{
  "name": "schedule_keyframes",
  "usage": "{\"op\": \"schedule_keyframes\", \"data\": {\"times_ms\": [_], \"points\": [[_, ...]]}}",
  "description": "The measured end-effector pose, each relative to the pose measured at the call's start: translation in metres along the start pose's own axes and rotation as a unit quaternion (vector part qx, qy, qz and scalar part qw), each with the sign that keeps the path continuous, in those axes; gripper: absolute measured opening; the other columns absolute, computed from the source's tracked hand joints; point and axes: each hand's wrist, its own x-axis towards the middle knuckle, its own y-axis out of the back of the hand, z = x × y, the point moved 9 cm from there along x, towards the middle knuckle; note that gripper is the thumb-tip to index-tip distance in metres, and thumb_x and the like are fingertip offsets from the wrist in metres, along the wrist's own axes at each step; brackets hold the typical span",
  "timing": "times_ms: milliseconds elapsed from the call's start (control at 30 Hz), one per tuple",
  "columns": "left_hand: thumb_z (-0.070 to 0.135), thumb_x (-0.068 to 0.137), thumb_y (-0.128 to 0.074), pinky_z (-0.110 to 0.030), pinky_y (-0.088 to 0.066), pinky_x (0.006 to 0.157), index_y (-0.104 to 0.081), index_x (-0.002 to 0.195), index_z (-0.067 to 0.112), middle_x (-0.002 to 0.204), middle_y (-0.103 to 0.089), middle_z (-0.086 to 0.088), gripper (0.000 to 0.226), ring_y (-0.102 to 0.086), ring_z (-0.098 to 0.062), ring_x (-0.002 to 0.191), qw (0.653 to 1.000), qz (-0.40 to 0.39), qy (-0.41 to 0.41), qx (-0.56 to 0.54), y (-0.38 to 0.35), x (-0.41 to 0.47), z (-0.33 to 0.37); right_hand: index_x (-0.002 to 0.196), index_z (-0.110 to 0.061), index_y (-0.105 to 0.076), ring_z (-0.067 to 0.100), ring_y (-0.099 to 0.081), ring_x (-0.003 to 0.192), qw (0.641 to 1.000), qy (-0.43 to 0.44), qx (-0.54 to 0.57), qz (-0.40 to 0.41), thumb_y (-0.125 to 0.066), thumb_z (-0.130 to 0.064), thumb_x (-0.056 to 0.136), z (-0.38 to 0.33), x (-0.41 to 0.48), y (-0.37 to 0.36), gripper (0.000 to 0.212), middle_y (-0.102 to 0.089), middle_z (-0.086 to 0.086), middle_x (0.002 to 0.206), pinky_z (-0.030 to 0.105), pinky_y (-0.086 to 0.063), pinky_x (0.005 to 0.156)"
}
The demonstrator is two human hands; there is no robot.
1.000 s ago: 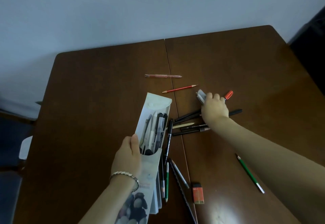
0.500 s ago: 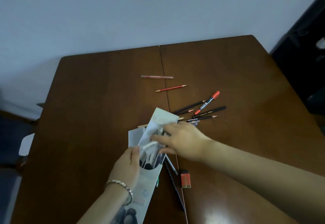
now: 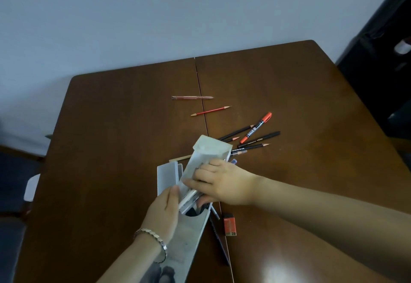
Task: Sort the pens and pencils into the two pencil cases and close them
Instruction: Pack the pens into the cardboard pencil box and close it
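Observation:
My left hand (image 3: 163, 209) grips the edge of a white pencil case (image 3: 209, 149), whose flap stands open and tilts away from me. Several pens lie inside it. My right hand (image 3: 222, 182) reaches over the case's mouth and pinches a white pen (image 3: 188, 197) that is partly inside. A second, pale case (image 3: 166, 175) lies under the first, mostly hidden. Loose on the table (image 3: 111, 149) are a red-capped marker (image 3: 259, 127), black pencils (image 3: 260, 139), a red pencil (image 3: 211, 111) and a pink pen (image 3: 192, 97).
An orange eraser (image 3: 230, 225) and a dark pen (image 3: 219, 238) lie just right of the case. A seam runs down the middle of the table. A dark cabinet (image 3: 382, 71) stands at the right, and the wall is close behind the table.
My right hand left the pile of pencils at the right, carried a white pen to the case and now pushes it in. The case has tilted up in my left hand.

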Motion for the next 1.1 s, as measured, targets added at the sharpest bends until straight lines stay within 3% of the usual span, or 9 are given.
{"op": "schedule_keyframes", "data": {"times_ms": [133, 233, 367, 467, 567, 733, 900, 1000, 1100], "points": [[0.033, 0.100, -0.024, -0.018, -0.027, 0.046, -0.057, 0.090, 0.008, 0.059, -0.043, -0.001, 0.043, -0.037, -0.011, 0.051, 0.999, -0.005, -0.014, 0.044, -0.006, 0.008, 0.006, 0.116, -0.011, -0.064, 0.021, -0.063, 0.080, 0.997, 0.004, 0.066, -0.034, -0.068, -0.028, 0.081, 0.011, -0.007, -0.011, 0.039, -0.065, 0.006, 0.086, 0.029, -0.048, 0.075], [0.035, 0.100, -0.022, -0.018, -0.027, 0.045, -0.054, 0.085, 0.014, 0.059, -0.042, -0.001, 0.041, -0.037, -0.012, 0.051, 0.997, -0.011, -0.009, 0.075, -0.008, 0.013, 0.010, 0.119, -0.014, -0.062, 0.022, -0.063, 0.081, 0.991, -0.041, 0.101, -0.082, -0.044, -0.031, 0.087, 0.031, -0.014, -0.016, 0.040, -0.064, 0.005, 0.087, 0.032, -0.056, 0.065], [0.037, 0.099, -0.021, -0.017, -0.032, 0.047, -0.047, 0.076, 0.027, 0.065, -0.049, 0.000, 0.037, -0.045, -0.011, 0.057, 0.995, -0.034, -0.018, 0.096, -0.010, 0.015, 0.012, 0.117, -0.019, -0.063, 0.020, -0.064, 0.085, 0.993, -0.069, 0.044, -0.085, -0.036, -0.036, 0.088, 0.054, -0.025, -0.016, 0.044, -0.063, -0.001, 0.081, 0.033, -0.048, 0.088], [0.037, 0.099, -0.021, -0.020, -0.033, 0.050, -0.049, 0.076, 0.023, 0.065, -0.049, -0.002, 0.039, -0.046, -0.014, 0.059, 0.995, -0.033, -0.030, 0.087, -0.013, 0.013, 0.014, 0.121, -0.021, -0.061, 0.016, -0.053, 0.093, 0.993, -0.051, 0.058, -0.085, -0.035, -0.035, 0.091, 0.048, -0.024, -0.019, 0.042, -0.062, 0.000, 0.088, 0.035, -0.039, 0.095], [0.037, 0.099, -0.022, -0.026, -0.035, 0.057, -0.057, 0.089, 0.011, 0.072, -0.052, -0.009, 0.045, -0.049, -0.020, 0.066, 0.998, -0.021, -0.025, 0.054, -0.015, 0.011, 0.013, 0.119, -0.021, -0.062, 0.015, -0.042, 0.093, 0.994, -0.026, 0.086, -0.066, -0.048, -0.030, 0.090, 0.032, -0.016, -0.020, 0.033, -0.060, 0.003, 0.092, 0.032, -0.045, 0.082], [0.035, 0.099, -0.024, -0.022, -0.031, 0.051, -0.057, 0.091, 0.012, 0.067, -0.050, -0.006, 0.041, -0.044, -0.015, 0.058, 0.998, 0.001, -0.038, 0.042, -0.010, 0.007, 0.015, 0.103, -0.013, -0.072, 0.028, -0.062, 0.091, 0.987, -0.046, 0.157, -0.003, -0.074, -0.020, 0.076, 0.021, -0.009, -0.012, 0.028, -0.065, 0.013, 0.097, 0.036, -0.050, 0.080], [0.033, 0.099, -0.025, -0.026, -0.031, 0.053, -0.055, 0.087, 0.002, 0.066, -0.046, -0.009, 0.045, -0.042, -0.018, 0.059, 0.999, 0.033, -0.016, 0.020, 0.000, 0.013, 0.013, 0.098, -0.013, -0.073, 0.019, -0.050, 0.098, 0.983, -0.136, 0.108, 0.051, -0.067, -0.020, 0.079, 0.034, -0.020, -0.002, 0.021, -0.068, 0.008, 0.095, 0.030, -0.038, 0.088], [0.035, 0.099, -0.024, -0.026, -0.034, 0.054, -0.057, 0.093, 0.003, 0.069, -0.049, -0.013, 0.047, -0.046, -0.020, 0.063, 0.999, 0.030, -0.009, 0.029, 0.001, 0.014, 0.012, 0.097, -0.018, -0.073, 0.023, -0.064, 0.094, 0.983, -0.167, 0.066, 0.026, -0.083, -0.008, 0.063, 0.042, -0.025, -0.001, 0.037, -0.069, 0.003, 0.092, 0.032, -0.050, 0.083], [0.035, 0.099, -0.024, -0.022, -0.033, 0.050, -0.057, 0.092, 0.006, 0.066, -0.051, -0.009, 0.044, -0.046, -0.015, 0.058, 0.999, 0.026, -0.008, 0.043, -0.001, 0.011, 0.014, 0.089, -0.019, -0.075, 0.022, -0.067, 0.087, 0.987, -0.132, 0.087, -0.009, -0.086, -0.006, 0.055, 0.033, -0.020, -0.002, 0.038, -0.070, 0.002, 0.089, 0.029, -0.053, 0.074]]}}
